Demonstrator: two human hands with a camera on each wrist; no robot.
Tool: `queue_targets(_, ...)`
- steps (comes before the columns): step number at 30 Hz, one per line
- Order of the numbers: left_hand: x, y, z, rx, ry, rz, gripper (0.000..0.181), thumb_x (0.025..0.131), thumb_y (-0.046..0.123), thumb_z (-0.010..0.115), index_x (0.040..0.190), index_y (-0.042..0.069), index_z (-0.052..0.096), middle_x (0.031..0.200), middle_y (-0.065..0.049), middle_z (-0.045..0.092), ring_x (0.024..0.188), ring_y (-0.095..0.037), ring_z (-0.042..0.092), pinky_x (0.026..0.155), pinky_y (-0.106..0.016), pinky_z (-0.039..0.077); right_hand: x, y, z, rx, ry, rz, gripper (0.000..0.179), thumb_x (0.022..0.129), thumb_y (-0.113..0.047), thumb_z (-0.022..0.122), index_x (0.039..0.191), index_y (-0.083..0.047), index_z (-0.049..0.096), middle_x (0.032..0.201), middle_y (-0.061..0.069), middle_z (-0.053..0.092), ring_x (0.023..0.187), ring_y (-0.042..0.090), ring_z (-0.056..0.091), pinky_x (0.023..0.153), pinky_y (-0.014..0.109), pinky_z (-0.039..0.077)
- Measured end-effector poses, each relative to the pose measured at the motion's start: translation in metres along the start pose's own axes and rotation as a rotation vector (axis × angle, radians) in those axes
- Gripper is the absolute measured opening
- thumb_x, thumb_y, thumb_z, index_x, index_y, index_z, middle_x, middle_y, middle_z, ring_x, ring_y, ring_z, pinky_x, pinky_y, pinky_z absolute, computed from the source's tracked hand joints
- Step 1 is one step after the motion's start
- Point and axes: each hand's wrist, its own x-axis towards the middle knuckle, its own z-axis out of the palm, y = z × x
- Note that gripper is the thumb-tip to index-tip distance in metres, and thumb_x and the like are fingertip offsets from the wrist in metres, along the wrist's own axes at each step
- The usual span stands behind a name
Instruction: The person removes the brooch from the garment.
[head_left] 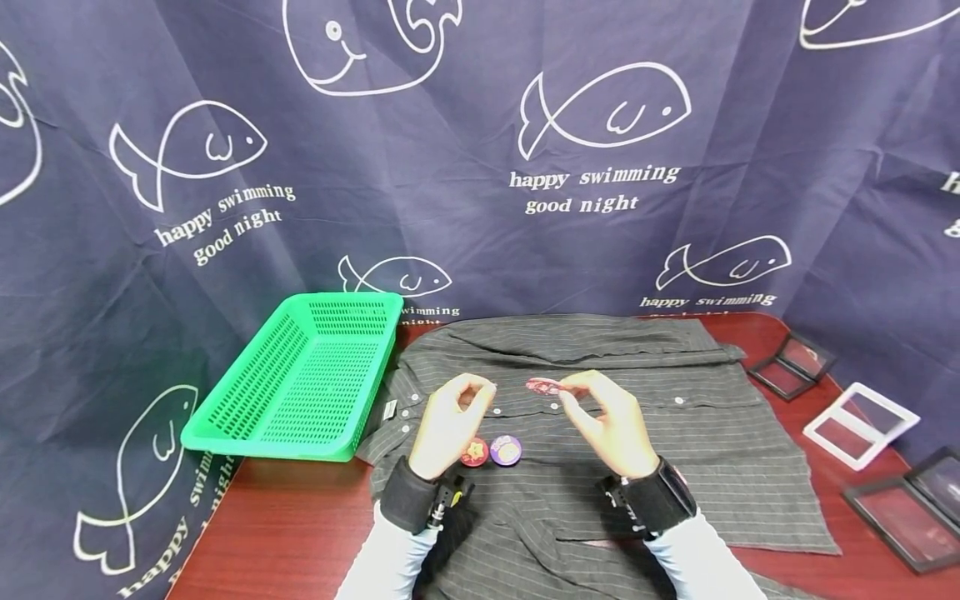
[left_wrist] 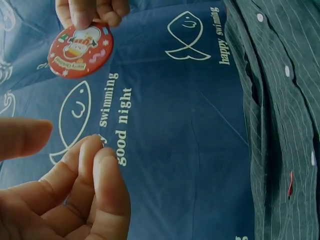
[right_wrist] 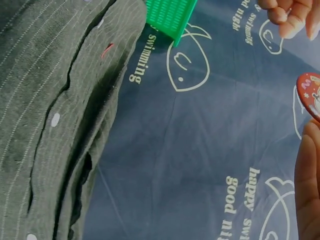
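Observation:
My right hand (head_left: 615, 425) pinches a round red badge (head_left: 543, 386) above a dark striped shirt (head_left: 712, 467). In the left wrist view the badge (left_wrist: 80, 55) shows a Christmas picture and lettering, with fingers at its upper edge. Part of that badge (right_wrist: 309, 95) appears at the right edge of the right wrist view. Facing it, my left hand (head_left: 450, 425) hovers over the shirt with nothing in it, its thumb apart from its loosely bent fingers. Beside that hand lie a red badge with a star (head_left: 476, 452) and a purple badge (head_left: 506, 451), both on the shirt.
A green plastic basket (head_left: 360, 442) stands at the left of the reddish table (head_left: 285, 533). Along the right side lie a black double frame (head_left: 780, 377), a white frame (head_left: 861, 425) and a larger black frame (head_left: 873, 500). A blue fish-print cloth (head_left: 465, 208) hangs behind.

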Motion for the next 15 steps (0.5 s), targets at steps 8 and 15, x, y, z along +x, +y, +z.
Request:
queue_targets(8,-0.007,-0.005,0.005,0.068,-0.042,0.047,0.026,0.094,0.022,0.065,0.116,0.008,0.065,0.107,-0.006,0.066,0.101,-0.020,0.065,0.082,-0.032,0.055,-0.003,0.007,-0.013,0.073,0.068,0.258,0.018,0.077,0.010,0.074,0.091,-0.002,0.072,0.083,0.013,0.071,0.074,-0.009,0.058,0.068,0.011,0.046)
queue_targets(15,-0.015,-0.020,0.009,0.257,-0.032,0.169,0.037,0.091,0.024,0.066,0.125,0.008,0.061,0.121,-0.009,0.063,0.118,-0.025,0.059,0.100,-0.043,0.047,0.003,-0.004,-0.035,0.111,0.081,0.462,0.010,0.084,0.006,0.069,0.093,0.007,0.068,0.080,0.008,0.070,0.069,-0.008,0.058,0.065,0.008,0.045)
